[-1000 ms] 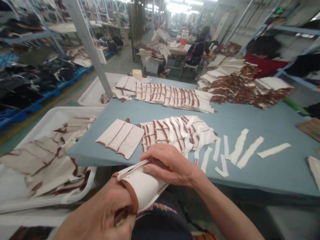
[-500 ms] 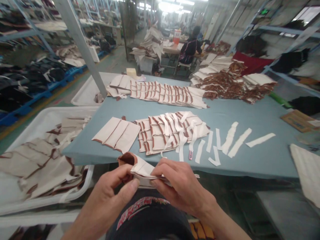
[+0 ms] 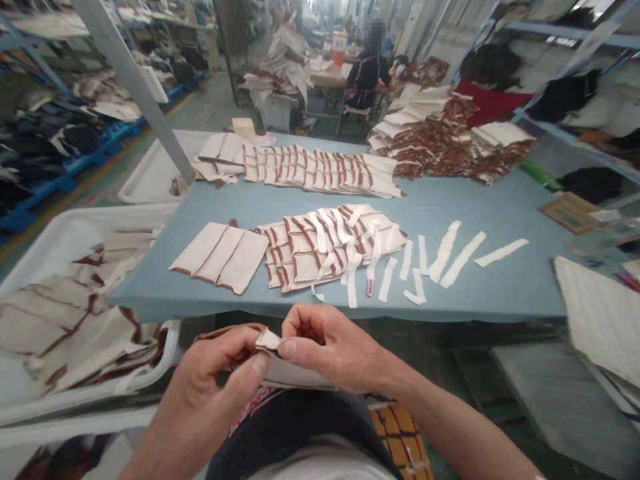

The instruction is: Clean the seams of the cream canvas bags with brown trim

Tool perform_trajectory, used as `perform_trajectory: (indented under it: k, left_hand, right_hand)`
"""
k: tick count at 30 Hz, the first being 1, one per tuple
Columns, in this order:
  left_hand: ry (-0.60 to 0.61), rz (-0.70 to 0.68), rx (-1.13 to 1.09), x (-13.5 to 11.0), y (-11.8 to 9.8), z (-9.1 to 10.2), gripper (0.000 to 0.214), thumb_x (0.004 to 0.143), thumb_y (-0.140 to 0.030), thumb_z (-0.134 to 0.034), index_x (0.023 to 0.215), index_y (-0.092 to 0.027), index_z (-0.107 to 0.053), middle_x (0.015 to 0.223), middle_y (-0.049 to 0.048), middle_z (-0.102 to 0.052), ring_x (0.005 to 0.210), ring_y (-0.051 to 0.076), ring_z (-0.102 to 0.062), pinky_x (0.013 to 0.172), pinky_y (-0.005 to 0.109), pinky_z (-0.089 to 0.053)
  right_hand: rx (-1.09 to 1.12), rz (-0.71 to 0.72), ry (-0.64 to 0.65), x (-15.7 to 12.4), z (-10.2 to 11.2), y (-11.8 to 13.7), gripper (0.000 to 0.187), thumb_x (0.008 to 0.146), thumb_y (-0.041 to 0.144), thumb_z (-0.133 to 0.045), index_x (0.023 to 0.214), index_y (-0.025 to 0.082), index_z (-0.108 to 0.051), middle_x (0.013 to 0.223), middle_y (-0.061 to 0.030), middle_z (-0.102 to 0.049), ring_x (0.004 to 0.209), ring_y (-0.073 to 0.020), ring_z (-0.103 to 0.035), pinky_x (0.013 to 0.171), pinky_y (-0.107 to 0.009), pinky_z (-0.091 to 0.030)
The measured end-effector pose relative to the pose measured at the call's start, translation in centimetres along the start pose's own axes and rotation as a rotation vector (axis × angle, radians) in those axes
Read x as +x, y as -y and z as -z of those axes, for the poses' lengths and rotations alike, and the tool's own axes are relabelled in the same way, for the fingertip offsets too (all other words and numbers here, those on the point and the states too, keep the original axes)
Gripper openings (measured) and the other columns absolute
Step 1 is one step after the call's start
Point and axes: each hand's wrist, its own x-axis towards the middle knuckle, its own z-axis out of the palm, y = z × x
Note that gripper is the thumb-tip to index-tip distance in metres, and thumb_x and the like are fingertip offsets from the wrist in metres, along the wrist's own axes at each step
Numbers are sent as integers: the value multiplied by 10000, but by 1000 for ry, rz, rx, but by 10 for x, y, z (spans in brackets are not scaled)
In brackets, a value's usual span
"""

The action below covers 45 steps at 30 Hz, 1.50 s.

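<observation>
A cream fabric piece with brown trim [image 3: 300,377] is held between my two hands in front of my body, just off the table's near edge. My left hand [image 3: 213,377] pinches its folded edge between thumb and forefinger. Close beside it, my right hand [image 3: 333,347] grips a corner of the same edge with thumb and fingers. Much of the piece is hidden behind the hands. On the table beyond lie a single cream panel [image 3: 220,257], an overlapping row of similar panels [image 3: 313,250] and loose white strips [image 3: 463,259]. A small pink tool [image 3: 370,287] lies among the strips.
The blue-green table [image 3: 450,200] carries another row of panels [image 3: 305,170] and a tall stack of brown-edged pieces [image 3: 425,133]. White bins [image 3: 173,347] with fabric stand at left, beside a metal post [image 3: 135,87]. A person [image 3: 367,73] sits farther back.
My right hand has slid left along the fabric, closer to my left hand, and now pinches the corner. The brown opening has tilted down, and the camera view has shifted.
</observation>
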Motion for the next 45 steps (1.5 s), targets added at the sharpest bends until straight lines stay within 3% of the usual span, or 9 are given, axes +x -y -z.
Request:
perform_trajectory:
  k: [4,11,19,24,28,31,38,41,45]
  left_hand:
    - [27,21,-50,-9,16,-2,348,1009,-471,-626,806,-257,-812,731,16,-785,649,227,-722,635,289,-546]
    - [-9,144,-168,5,10,-9,298,881,-442,-773,698,-209,-806,665,13,-712,596,177,-632,542,224,-513]
    - [-68,89,-71,3,20,-9,265,970,-421,-729,813,-232,-829,813,4,-798,731,182,-687,690,215,-556]
    - [-101,64,-20,1,25,-15,289,987,-388,-643,781,-234,-776,738,-32,-741,659,167,-625,621,231,-483]
    - [-225,156,-47,5,20,-24,297,925,-399,-599,713,-227,-716,678,-45,-671,646,168,-581,642,261,-452]
    - [-253,219,-96,8,26,-31,306,857,-452,-621,650,-230,-653,603,-53,-579,578,159,-514,561,266,-410]
    - [-385,386,-204,16,53,-56,298,915,-478,-458,746,-256,-563,597,-46,-546,543,176,-511,480,272,-438]
    - [-344,409,-243,16,59,-55,337,935,-510,-474,862,-227,-642,704,-5,-670,629,203,-615,560,287,-538]
    - [-217,395,-225,11,61,-37,444,973,-590,-527,953,-199,-737,841,63,-765,755,246,-704,650,307,-594]
  right_hand:
    - [-85,50,-11,-4,0,0,299,985,457,-683,837,220,-576,680,76,-454,610,-103,-358,541,-241,-303]
    - [-390,302,-216,-6,-10,-9,195,1009,306,-612,839,231,-555,726,34,-575,624,-120,-489,605,-266,-342]
    - [-475,186,-334,5,-14,-18,247,1018,328,-661,816,224,-565,688,43,-578,609,-118,-488,626,-258,-328]
    - [-501,227,-339,10,-16,-31,262,1067,405,-670,895,210,-640,696,39,-626,573,-115,-500,598,-247,-344]
    - [-647,358,-365,10,-21,-47,252,1128,377,-606,989,192,-707,768,-11,-739,622,-142,-641,634,-265,-396]
    - [-775,408,-381,12,-26,-55,318,1172,404,-548,1013,192,-723,837,-51,-807,708,-176,-750,663,-288,-421]
    - [-804,331,-329,20,-33,-60,349,1186,460,-558,1030,195,-724,845,-47,-843,745,-197,-823,641,-290,-425]
    - [-778,338,-339,20,-28,-60,339,1178,454,-581,1020,191,-725,825,-42,-837,702,-181,-805,643,-277,-432]
    - [-732,415,-352,17,-11,-61,352,1181,430,-577,974,185,-722,803,-38,-819,645,-148,-755,631,-254,-427]
